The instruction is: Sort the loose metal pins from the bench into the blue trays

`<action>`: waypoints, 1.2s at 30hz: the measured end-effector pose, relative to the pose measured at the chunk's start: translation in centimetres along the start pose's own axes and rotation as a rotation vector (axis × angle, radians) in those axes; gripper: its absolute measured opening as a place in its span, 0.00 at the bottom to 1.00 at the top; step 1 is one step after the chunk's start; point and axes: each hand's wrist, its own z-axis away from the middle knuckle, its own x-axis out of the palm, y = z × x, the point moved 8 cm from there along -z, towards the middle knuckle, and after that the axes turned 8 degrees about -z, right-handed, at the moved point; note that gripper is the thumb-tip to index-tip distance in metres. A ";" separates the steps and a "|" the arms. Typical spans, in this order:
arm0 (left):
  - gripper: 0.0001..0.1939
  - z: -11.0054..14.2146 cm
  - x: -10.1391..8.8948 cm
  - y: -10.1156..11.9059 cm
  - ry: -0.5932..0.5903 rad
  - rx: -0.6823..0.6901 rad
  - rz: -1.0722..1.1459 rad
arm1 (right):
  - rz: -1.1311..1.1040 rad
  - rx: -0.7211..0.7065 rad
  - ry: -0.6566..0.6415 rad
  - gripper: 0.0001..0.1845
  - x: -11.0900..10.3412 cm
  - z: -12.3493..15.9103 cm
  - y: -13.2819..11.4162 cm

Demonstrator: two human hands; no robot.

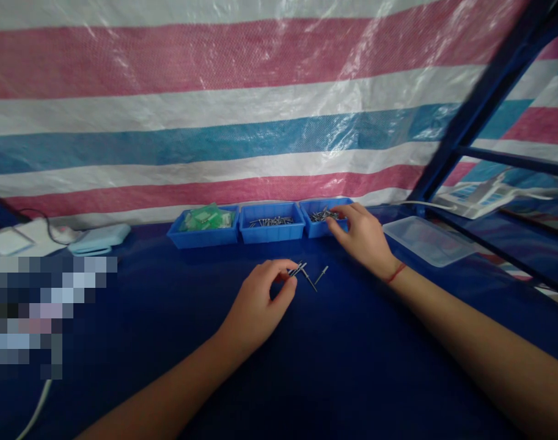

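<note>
My left hand [264,293] is over the middle of the blue table, thumb and index finger closed around a few blind rivets [299,267]. Just right of its fingertips, a loose blind rivet [322,274] lies on the table, close to another slanting one. My right hand [363,235] reaches over the front right of the right blue bin [318,231], which holds many small metal pieces that look like rivets. Its thumb and fingers are apart at the contents, and its fingertips are partly hidden.
The middle blue bin [272,233] holds more rivets; the left blue bin [203,238] holds green packets. A clear plastic lid [428,241] lies right of my right hand. A light-blue case [99,238] is at the left, and a dark blue frame [471,116] rises at the right.
</note>
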 end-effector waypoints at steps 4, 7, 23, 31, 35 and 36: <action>0.14 0.1 1.2 1.6 -0.128 0.225 -0.281 | -0.072 -0.035 -0.007 0.11 -0.3 0.7 -2.0; 0.18 -0.1 1.9 1.9 -0.157 0.305 -0.433 | -0.121 -0.068 -0.080 0.11 -0.1 1.1 -3.6; 0.08 -0.4 1.1 1.8 -0.083 0.216 -0.496 | -0.419 -0.050 -0.184 0.09 0.3 3.0 -6.5; 0.07 -0.3 -1.6 -0.5 0.116 -0.119 0.037 | -0.772 0.197 -0.332 0.07 1.9 4.3 -7.7; 0.07 -0.2 -1.5 -0.3 0.113 -0.110 0.101 | -0.914 0.253 -0.366 0.09 2.2 4.7 -8.4; 0.07 -0.1 -1.5 -0.2 0.111 -0.107 0.103 | -0.933 0.263 -0.365 0.09 2.2 4.7 -8.4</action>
